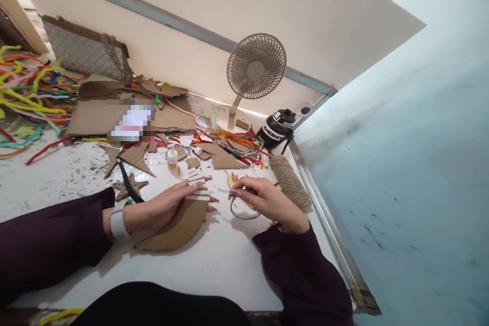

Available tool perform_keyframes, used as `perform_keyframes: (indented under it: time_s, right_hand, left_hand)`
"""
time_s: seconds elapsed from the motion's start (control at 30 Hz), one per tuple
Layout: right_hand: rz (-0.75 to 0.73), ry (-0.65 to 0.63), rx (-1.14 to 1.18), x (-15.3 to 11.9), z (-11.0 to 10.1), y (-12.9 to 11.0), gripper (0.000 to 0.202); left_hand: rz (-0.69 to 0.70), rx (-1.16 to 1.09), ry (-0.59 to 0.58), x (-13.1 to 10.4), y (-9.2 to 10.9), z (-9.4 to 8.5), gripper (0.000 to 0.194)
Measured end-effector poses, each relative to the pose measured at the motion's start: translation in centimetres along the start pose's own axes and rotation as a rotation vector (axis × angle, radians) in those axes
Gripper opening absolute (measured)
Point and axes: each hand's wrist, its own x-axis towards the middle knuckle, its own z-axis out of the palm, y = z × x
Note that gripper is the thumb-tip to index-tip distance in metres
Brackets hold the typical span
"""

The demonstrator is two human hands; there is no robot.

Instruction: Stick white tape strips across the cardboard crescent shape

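Note:
My left hand (164,209) grips a brown cardboard crescent (179,229) from its left side, with fingertips showing past its right edge. Several white strips (197,194) lie across the upper end of the crescent. To the right, my right hand (263,198) is closed in a pinch on a thin whitish strip (224,191) that points toward the cardboard. A thin grey ring (244,217) shows just under the right fingers; whether they touch it I cannot tell. A small white glue bottle (172,158) stands beyond my left hand.
Cardboard scraps (229,158), a phone (132,122) and tangled pipe cleaners (34,91) cover the far side. A fan (255,66), a black bottle (275,130) and a twine roll (292,181) stand toward the right. A metal edge (324,224) borders the table beside the wall.

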Motion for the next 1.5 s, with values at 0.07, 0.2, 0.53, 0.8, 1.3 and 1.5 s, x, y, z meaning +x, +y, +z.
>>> perform_keyframes:
  time_s: [0.07, 0.2, 0.53, 0.8, 1.3, 1.5]
  right_hand:
    - [0.007, -0.034, 0.018, -0.1, -0.1, -0.4, 0.02]
    - [0.066, -0.022, 0.122, 0.2, 0.2, -0.3, 0.021]
    - [0.168, -0.043, 0.593, 1.1, 1.3, 0.3, 0.031]
    - [0.191, -0.076, 0.705, 1.7, 2.9, 0.2, 0.035]
    - [0.237, -0.081, 0.764, 2.3, 4.5, 0.6, 0.035]
    - [0.221, -0.102, 0.769, 2.3, 5.0, 0.9, 0.036]
  left_hand:
    - [0.015, -0.013, -0.031, 0.2, -0.1, -0.2, 0.046]
    - [0.009, 0.036, -0.122, 0.5, -0.1, -1.1, 0.066]
    - [-0.044, 0.039, -0.207, 0.7, -0.6, -1.8, 0.046]
    - [0.111, 0.087, -0.133, 1.4, -1.4, -1.9, 0.036]
    - [0.068, 0.045, -0.042, 0.9, -1.1, -1.5, 0.053]
    - [0.044, 0.049, -0.105, 0.8, -0.9, -1.7, 0.047]
